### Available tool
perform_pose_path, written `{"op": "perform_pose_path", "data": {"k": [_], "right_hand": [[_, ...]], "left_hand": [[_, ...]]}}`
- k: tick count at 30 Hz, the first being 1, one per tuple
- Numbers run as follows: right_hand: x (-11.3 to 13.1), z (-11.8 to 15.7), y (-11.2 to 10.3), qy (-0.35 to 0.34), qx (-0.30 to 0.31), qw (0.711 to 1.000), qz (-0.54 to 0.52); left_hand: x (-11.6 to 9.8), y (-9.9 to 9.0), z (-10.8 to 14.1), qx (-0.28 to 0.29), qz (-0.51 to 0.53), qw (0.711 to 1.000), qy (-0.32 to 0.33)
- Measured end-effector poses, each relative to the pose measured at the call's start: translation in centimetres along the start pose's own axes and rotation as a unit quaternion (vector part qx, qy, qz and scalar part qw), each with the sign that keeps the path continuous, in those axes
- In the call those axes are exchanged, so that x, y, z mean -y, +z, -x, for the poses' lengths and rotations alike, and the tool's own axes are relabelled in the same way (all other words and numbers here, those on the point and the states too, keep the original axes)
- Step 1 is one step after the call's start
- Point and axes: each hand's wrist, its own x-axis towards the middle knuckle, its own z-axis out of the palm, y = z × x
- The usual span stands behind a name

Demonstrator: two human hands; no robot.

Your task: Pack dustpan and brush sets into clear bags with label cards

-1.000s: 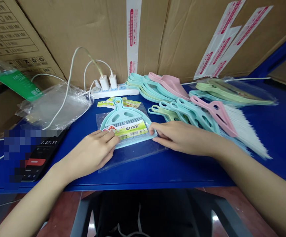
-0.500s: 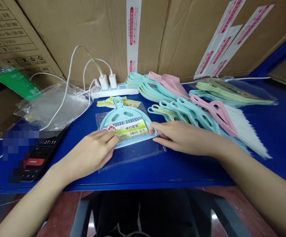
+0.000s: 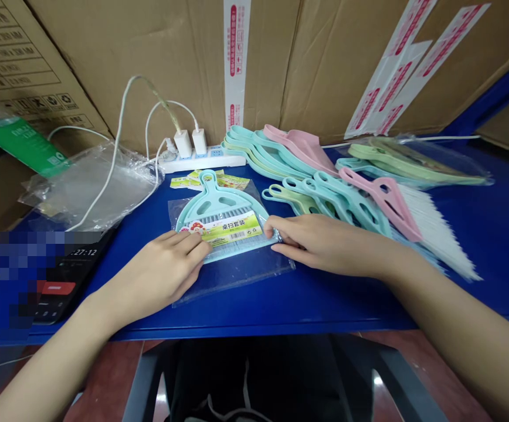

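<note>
A light blue dustpan (image 3: 210, 196) with a brush lies in a clear plastic bag (image 3: 241, 275) on the blue table. Across the brush sits a yellow-green label card (image 3: 237, 227). My left hand (image 3: 170, 269) has its curled fingers on the left edge of the bagged set, over the end of the card. At the right corner of the dustpan, my right hand (image 3: 311, 240) pinches the set with thumb and curled index finger. The left fingertips are partly hidden.
Dustpans (image 3: 276, 155) are stacked at the back, with several brushes (image 3: 351, 205) to the right. Bagged green dustpans (image 3: 413, 164) lie far right. Label cards (image 3: 188, 180), a power strip (image 3: 214, 158), cables, plastic bags (image 3: 100, 187) and a phone (image 3: 70, 275) are behind or left.
</note>
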Motion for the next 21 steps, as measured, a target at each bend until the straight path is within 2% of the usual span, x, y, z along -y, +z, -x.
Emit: {"op": "perform_pose_path", "data": {"k": [21], "right_hand": [[-0.14, -0.05, 0.22, -0.006, -0.013, 1.000, 0.006]], "left_hand": [[0.09, 0.23, -0.15, -0.014, 0.000, 1.000, 0.012]]}}
